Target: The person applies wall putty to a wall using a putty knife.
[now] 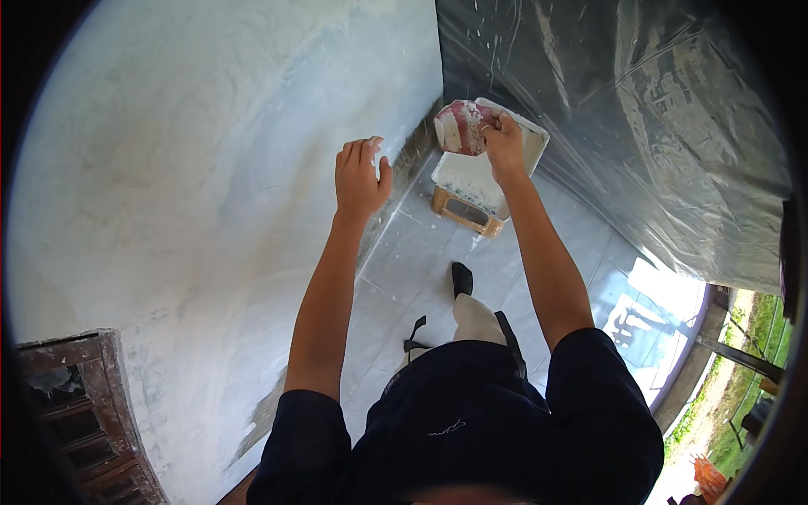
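Note:
My right hand (502, 141) grips the edge of a red-and-white, paint-smeared container (459, 129), which looks like a small tub or bowl. It is held over a white rectangular tray (446, 175) with whitish, paint-like matter in it. Under the tray stands a tan stool (465, 213). Nothing is in my left hand (360, 178), raised near the whitish wall (210, 185) with its fingers loosely apart. White smears mark its fingertips. What the container holds cannot be made out.
A dark plastic sheet (640, 109) hangs beyond the tray and along the right. Grey tiles (404, 252) cover the floor around my feet. At lower left, a brown wooden frame (109, 379) is set in the wall. Sunlit grass (762, 328) shows past an opening at right.

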Demonstrator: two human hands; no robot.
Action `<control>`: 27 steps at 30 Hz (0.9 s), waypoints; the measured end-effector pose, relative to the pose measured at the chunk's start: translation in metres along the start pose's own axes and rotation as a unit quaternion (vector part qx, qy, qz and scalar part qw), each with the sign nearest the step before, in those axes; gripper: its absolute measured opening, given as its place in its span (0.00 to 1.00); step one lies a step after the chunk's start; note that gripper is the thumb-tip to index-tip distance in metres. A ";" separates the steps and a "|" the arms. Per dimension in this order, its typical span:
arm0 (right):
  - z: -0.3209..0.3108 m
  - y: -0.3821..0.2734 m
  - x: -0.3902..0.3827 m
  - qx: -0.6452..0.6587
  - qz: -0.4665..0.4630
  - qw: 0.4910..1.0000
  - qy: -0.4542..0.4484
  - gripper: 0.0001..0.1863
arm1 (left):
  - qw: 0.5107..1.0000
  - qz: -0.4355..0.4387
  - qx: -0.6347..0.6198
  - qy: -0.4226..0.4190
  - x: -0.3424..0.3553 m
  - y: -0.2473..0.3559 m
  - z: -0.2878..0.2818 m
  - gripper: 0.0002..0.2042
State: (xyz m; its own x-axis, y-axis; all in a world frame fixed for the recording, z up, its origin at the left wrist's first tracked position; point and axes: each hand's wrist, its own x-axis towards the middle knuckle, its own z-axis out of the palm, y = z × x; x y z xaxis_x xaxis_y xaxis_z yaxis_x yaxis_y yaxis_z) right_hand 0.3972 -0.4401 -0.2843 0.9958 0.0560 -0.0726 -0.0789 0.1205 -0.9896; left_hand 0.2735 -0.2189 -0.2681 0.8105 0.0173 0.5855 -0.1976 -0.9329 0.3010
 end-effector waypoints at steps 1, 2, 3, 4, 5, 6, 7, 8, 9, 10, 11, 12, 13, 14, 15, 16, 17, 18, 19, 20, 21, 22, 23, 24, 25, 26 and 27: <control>-0.012 0.011 0.003 -0.009 0.018 1.000 0.010 0.14 | 1.000 -0.001 -0.006 -0.013 -0.004 0.002 0.015 0.17; -0.022 0.022 0.003 -0.006 0.036 0.999 0.017 0.15 | 0.999 -0.005 -0.021 -0.031 -0.010 0.004 0.030 0.16; -0.032 0.034 0.005 -0.007 0.047 0.999 0.026 0.15 | 0.998 -0.009 -0.037 -0.049 -0.016 0.006 0.043 0.15; -0.043 0.047 0.006 -0.012 0.059 0.998 0.030 0.15 | 0.995 -0.020 -0.044 -0.087 -0.021 0.009 0.055 0.16; -0.053 0.060 0.006 -0.017 0.069 0.997 0.033 0.16 | 0.993 -0.022 -0.051 -0.100 -0.025 0.012 0.067 0.16; -0.061 0.073 0.007 -0.020 0.080 0.996 0.041 0.16 | 0.987 -0.039 -0.065 -0.144 -0.029 0.016 0.079 0.16; -0.068 0.086 0.009 -0.025 0.090 0.995 0.046 0.16 | 0.978 -0.055 -0.077 -0.187 -0.033 0.018 0.090 0.16; -0.075 0.097 0.010 -0.030 0.099 0.993 0.051 0.16 | 0.975 -0.057 -0.082 -0.197 -0.036 0.019 0.100 0.16; -0.078 0.106 0.008 -0.030 0.111 0.992 0.054 0.16 | 0.966 -0.064 -0.084 -0.236 -0.044 0.016 0.108 0.17; -0.080 0.114 0.005 -0.046 0.115 0.991 0.049 0.16 | 0.955 -0.071 -0.085 -0.274 -0.052 0.014 0.116 0.17; -0.081 0.122 0.003 -0.061 0.119 0.990 0.043 0.16 | 0.952 -0.075 -0.086 -0.283 -0.061 0.011 0.122 0.17; -0.085 0.130 0.003 -0.062 0.127 0.989 0.045 0.16 | 0.946 -0.080 -0.081 -0.305 -0.066 0.010 0.129 0.18; -0.088 0.138 0.003 -0.069 0.137 0.987 0.036 0.16 | 0.938 -0.086 -0.075 -0.326 -0.071 0.009 0.135 0.18; -0.091 0.146 0.002 -0.075 0.148 0.986 0.027 0.15 | 0.936 -0.089 -0.076 -0.333 -0.077 0.007 0.139 0.18; -0.096 0.155 0.003 -0.077 0.153 0.985 0.029 0.15 | 0.931 -0.097 -0.076 -0.344 -0.081 0.009 0.143 0.19; -0.100 0.164 0.004 -0.118 0.152 0.981 0.031 0.15 | 0.926 -0.105 -0.075 -0.355 -0.084 0.010 0.147 0.19; -0.104 0.172 0.006 -0.160 0.151 0.975 0.033 0.15 | 0.924 -0.106 -0.076 -0.360 -0.086 0.011 0.151 0.19; -0.109 0.178 0.007 -0.159 0.157 0.974 0.032 0.15 | 0.915 -0.118 -0.076 -0.377 -0.089 0.011 0.154 0.19; -0.114 0.185 0.009 -0.197 0.145 0.969 0.031 0.14 | 0.907 -0.129 -0.076 -0.395 -0.092 0.012 0.156 0.20; -0.118 0.191 0.010 -0.235 0.133 0.962 0.030 0.14 | 0.904 -0.131 -0.076 -0.399 -0.095 0.013 0.159 0.20; -0.116 0.192 0.010 -0.231 0.138 0.963 0.027 0.14 | 0.898 -0.138 -0.071 -0.412 -0.098 0.012 0.159 0.20; -0.116 0.192 0.011 -0.251 0.133 0.958 0.029 0.14 | 0.891 -0.145 -0.067 -0.424 -0.102 0.011 0.160 0.21; -0.115 0.193 0.011 -0.271 0.127 0.954 0.031 0.14 | 0.889 -0.148 -0.063 -0.428 -0.105 0.010 0.161 0.21; -0.115 0.196 0.014 -0.287 0.111 0.951 0.035 0.15 | 0.884 -0.158 -0.071 -0.435 -0.107 0.011 0.165 0.20; -0.114 0.200 0.015 -0.286 0.114 0.951 0.036 0.15 | 0.878 -0.167 -0.080 -0.441 -0.108 0.011 0.168 0.20; -0.114 0.205 0.016 -0.296 0.112 0.948 0.029 0.15 | 0.877 -0.167 -0.080 -0.444 -0.110 0.011 0.172 0.20; -0.111 0.207 0.019 -0.304 0.109 0.946 0.019 0.15 | 0.871 -0.185 -0.086 -0.447 -0.113 0.010 0.176 0.21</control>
State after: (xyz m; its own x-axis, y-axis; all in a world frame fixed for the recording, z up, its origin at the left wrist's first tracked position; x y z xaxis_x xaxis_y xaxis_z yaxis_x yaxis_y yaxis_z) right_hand 0.4045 -0.5242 -0.5046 0.9606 -0.0231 -0.2770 -0.2533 -0.4839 -0.8377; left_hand 0.2772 -0.2935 -0.4632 0.9266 -0.0527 -0.3724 0.1513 -0.8542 0.4974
